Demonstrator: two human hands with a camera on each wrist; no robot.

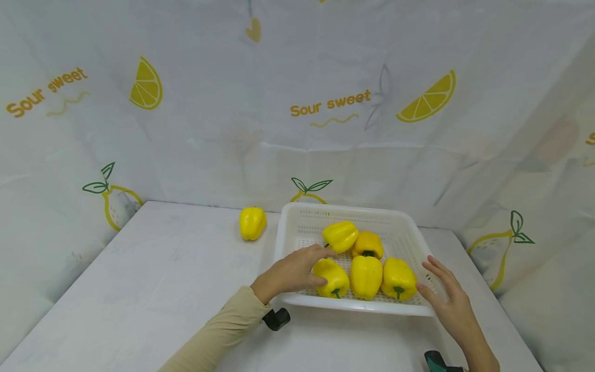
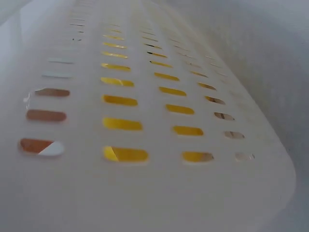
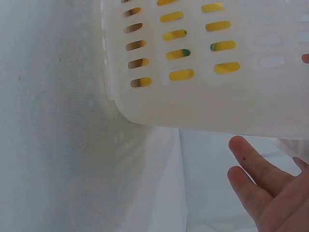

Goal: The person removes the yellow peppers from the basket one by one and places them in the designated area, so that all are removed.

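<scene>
My left hand (image 1: 295,271) reaches over the left side of a white perforated plastic basket (image 1: 355,306). Its fingers and thumb curve round a yellow bell pepper (image 1: 332,279) at the basket's front left. Beside this lie a middle front pepper (image 1: 365,277), a right front pepper (image 1: 398,279), and behind them a pepper (image 1: 341,236) and a darker yellow one (image 1: 368,245). My right hand (image 1: 448,297) is at the basket's right rim, fingers spread and thumb reaching over the edge by the right front pepper. The left wrist view shows only the slotted basket wall (image 2: 159,188).
One more yellow bell pepper (image 1: 252,223) stands on the white table (image 1: 162,289), left of the basket's back corner. A white curtain (image 1: 209,129) with lemon prints hangs behind the table. Black wrist-mount parts (image 1: 276,319) show below the left wrist.
</scene>
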